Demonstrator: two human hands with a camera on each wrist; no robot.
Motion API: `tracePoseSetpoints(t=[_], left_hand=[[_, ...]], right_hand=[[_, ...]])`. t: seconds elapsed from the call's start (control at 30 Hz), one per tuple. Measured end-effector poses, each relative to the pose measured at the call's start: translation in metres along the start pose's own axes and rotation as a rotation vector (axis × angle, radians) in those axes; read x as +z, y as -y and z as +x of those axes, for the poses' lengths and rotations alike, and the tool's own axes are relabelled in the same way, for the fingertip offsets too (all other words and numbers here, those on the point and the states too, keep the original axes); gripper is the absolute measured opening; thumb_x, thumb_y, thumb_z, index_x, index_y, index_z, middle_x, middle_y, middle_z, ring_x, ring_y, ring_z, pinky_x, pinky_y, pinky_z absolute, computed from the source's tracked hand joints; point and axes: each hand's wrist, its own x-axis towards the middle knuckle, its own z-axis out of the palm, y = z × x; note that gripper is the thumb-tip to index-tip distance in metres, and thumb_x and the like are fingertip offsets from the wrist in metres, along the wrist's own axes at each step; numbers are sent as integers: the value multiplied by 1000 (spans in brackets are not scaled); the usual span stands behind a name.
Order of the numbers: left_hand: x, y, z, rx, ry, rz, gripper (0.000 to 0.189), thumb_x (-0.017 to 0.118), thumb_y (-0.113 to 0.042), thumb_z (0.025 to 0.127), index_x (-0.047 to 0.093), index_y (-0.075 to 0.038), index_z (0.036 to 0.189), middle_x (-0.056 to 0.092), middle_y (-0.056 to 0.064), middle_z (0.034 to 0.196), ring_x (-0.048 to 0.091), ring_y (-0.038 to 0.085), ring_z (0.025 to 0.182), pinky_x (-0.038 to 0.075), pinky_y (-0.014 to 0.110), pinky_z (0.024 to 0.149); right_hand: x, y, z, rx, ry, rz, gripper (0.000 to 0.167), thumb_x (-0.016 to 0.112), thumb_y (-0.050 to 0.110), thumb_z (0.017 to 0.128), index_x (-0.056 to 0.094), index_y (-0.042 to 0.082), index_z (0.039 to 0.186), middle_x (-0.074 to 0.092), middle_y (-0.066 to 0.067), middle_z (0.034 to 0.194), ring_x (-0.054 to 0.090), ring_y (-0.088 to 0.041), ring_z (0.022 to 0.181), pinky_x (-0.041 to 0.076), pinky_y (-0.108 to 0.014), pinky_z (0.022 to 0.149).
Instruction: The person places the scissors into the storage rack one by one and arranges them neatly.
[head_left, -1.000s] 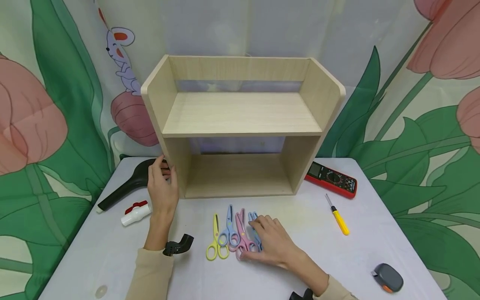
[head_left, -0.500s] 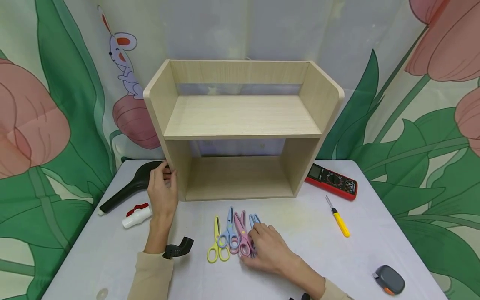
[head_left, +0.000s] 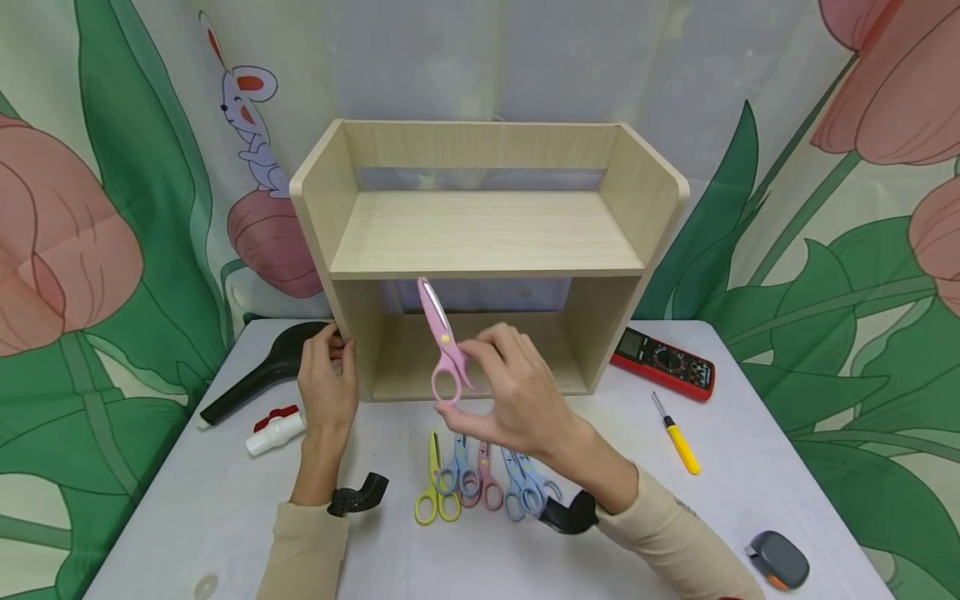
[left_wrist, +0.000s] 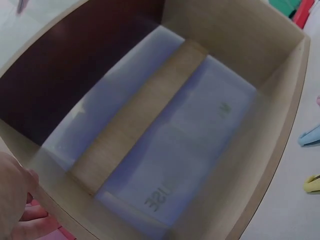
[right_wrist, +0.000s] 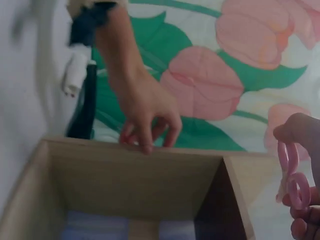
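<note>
In the head view my right hand pinches a pair of pink scissors by the handles, blades pointing up, in front of the lower compartment of a pale wooden two-tier shelf. The right wrist view shows the pink handle loops between thumb and fingers. My left hand holds the front edge of the shelf's left side panel. On the table below lie yellow scissors, blue scissors, another pink pair and more blue scissors near my right wrist.
Left of the shelf lie a black long-handled object and a white pipe valve with a red handle. To the right are a red multimeter, a yellow-handled screwdriver and a grey tape measure. A printed curtain hangs behind.
My right hand has lifted a pair of pink scissors from the row on the table, up and forward to the shelf front. My left hand keeps its place at the side panel.
</note>
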Motion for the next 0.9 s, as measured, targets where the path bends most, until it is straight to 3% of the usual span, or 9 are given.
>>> tracePoseSetpoints(t=[0.1, 0.17, 0.43, 0.63, 0.9], left_hand=[[0, 1, 0, 4, -11, 2, 34, 65, -5, 96, 57, 5, 128, 59, 25, 104, 64, 33, 89, 59, 44, 78], [0, 1, 0, 5, -10, 4, 34, 64, -6, 97, 57, 5, 128, 59, 25, 104, 64, 32, 89, 58, 42, 78], [2, 3, -1, -1, 8, 14, 35, 63, -7, 98, 56, 5, 130, 59, 25, 107, 65, 33, 91, 59, 41, 79], [2, 2, -3, -7, 14, 16, 35, 63, -7, 97, 56, 5, 130, 59, 24, 107, 66, 33, 92, 59, 44, 80], [1, 0, -1, -10, 17, 16, 36, 63, -8, 98, 56, 3, 131, 59, 23, 108, 66, 31, 93, 57, 38, 80]], right_hand=[[5, -5, 42, 23, -29, -23, 55, 82, 45, 73, 69, 3, 105, 58, -8, 94, 51, -19, 79, 42, -29, 66], [13, -10, 66, 70, -6, -41, 54, 79, 48, 76, 70, 3, 105, 58, -8, 94, 51, -19, 79, 42, -30, 67], [47, -19, 134, 348, 280, -80, 49, 66, 59, 82, 70, 12, 96, 60, -3, 103, 53, -18, 92, 44, -31, 76], [65, -19, 159, 425, 405, -84, 53, 62, 63, 86, 69, 13, 101, 60, -2, 107, 53, -17, 95, 46, -31, 82], [71, -18, 168, 433, 436, -84, 68, 61, 71, 86, 69, 11, 117, 60, -2, 109, 52, -18, 97, 46, -32, 86]])
